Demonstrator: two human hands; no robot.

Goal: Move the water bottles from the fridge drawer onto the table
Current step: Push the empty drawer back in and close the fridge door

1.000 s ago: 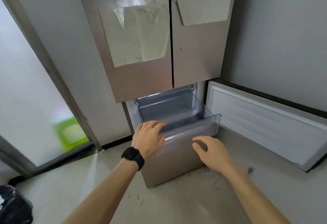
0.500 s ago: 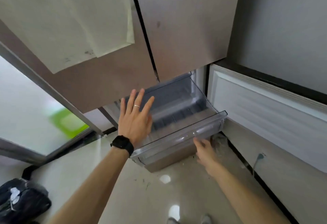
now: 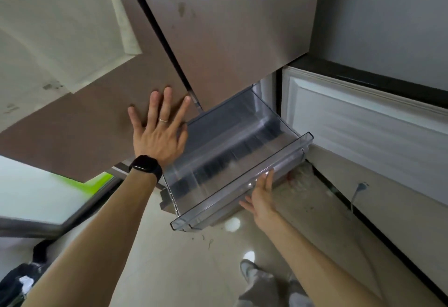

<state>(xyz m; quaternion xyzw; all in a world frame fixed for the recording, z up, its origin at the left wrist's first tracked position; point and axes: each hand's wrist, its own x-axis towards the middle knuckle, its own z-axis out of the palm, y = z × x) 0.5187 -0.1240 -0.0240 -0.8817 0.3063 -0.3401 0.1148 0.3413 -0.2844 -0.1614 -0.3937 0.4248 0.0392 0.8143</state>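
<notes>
plastic fridge drawer (image 3: 232, 154) shows only its ribbed floor; left hand (image 3: 158, 134) spread on door (image 3: 80, 134), right hand (image 3: 261, 197) flat against its front.

fridge drawer (image 3: 232, 161): clear plastic, glossy and smooth in front of you. fridge door (image 3: 80, 132): brown, matt, brushed-metal look. sheet (image 3: 60, 28) on it: whitish, matt; film or paper, can't tell. floor (image 3: 174, 270): glossy, speckled. your watch (image 3: 145, 166): black, glossy face.

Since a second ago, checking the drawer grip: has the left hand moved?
Yes. The left hand left the drawer rim and rose to the fridge door above it, fingers straight.
</notes>
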